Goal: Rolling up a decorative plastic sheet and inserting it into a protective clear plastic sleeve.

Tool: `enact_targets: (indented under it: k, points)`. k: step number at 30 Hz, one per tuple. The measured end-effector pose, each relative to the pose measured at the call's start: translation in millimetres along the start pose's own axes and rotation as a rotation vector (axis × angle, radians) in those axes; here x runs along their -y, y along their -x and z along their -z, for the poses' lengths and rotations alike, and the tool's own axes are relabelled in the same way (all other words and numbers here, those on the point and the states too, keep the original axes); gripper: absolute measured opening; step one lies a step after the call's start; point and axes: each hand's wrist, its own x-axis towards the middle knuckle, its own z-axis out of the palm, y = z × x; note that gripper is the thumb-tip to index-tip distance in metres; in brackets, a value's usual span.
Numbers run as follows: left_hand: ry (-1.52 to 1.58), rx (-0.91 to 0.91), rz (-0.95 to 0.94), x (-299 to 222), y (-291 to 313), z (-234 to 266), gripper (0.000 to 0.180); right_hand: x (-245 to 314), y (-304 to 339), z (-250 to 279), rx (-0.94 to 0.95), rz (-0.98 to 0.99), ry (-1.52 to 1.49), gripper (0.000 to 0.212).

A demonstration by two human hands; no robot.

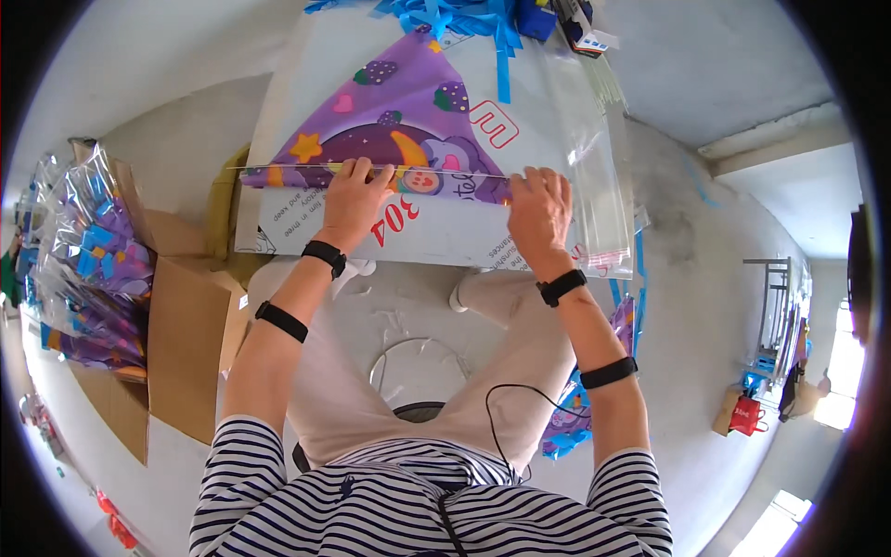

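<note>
A purple triangular printed sheet (385, 97), like a kite sail with stars and strawberries, lies on a white covered work surface (306, 218), its point away from me. Across its near edge runs a thin, pale rod (278, 167), its left end reaching past the left corner. My left hand (355, 200) is closed at the middle of that edge, fingertips pinching the sheet and rod. At the right corner, my right hand (540, 213) has its fingers curled down on the sheet's edge; the rod's end there is hidden under them.
Blue ribbons (445, 17) are heaped at the far edge, with a small box (583, 26) beside them. Clear plastic bags (594, 186) lie at the right side. An open cardboard box (190, 343) stands on my left, near plastic-wrapped purple pieces (102, 260). More purple pieces (566, 418) hang by my right leg.
</note>
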Motion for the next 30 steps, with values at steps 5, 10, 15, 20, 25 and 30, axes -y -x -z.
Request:
enact_targets:
  k: [5, 10, 15, 20, 25, 30]
  points:
    - [0.047, 0.039, 0.015, -6, -5, 4, 0.043, -41, 24, -2, -0.05, -0.186, 0.079, 0.014]
    - [0.018, 0.042, 0.02, -5, -5, 3, 0.042, -44, -9, -9, 0.062, -0.393, -0.225, 0.024]
    - [0.029, 0.054, 0.032, -7, -6, 5, 0.041, -58, -27, -19, 0.359, -0.45, -0.135, 0.028]
    - [0.025, 0.054, 0.041, -7, -5, 6, 0.04, -60, -33, -14, 0.459, -0.449, -0.083, 0.021]
    - [0.045, 0.063, 0.054, -8, -6, 6, 0.041, -67, -30, -17, 0.412, -0.395, -0.076, 0.014]
    - [0.032, -0.004, 0.018, -5, -3, 3, 0.04, -58, -5, -20, 0.26, -0.332, -0.11, 0.007]
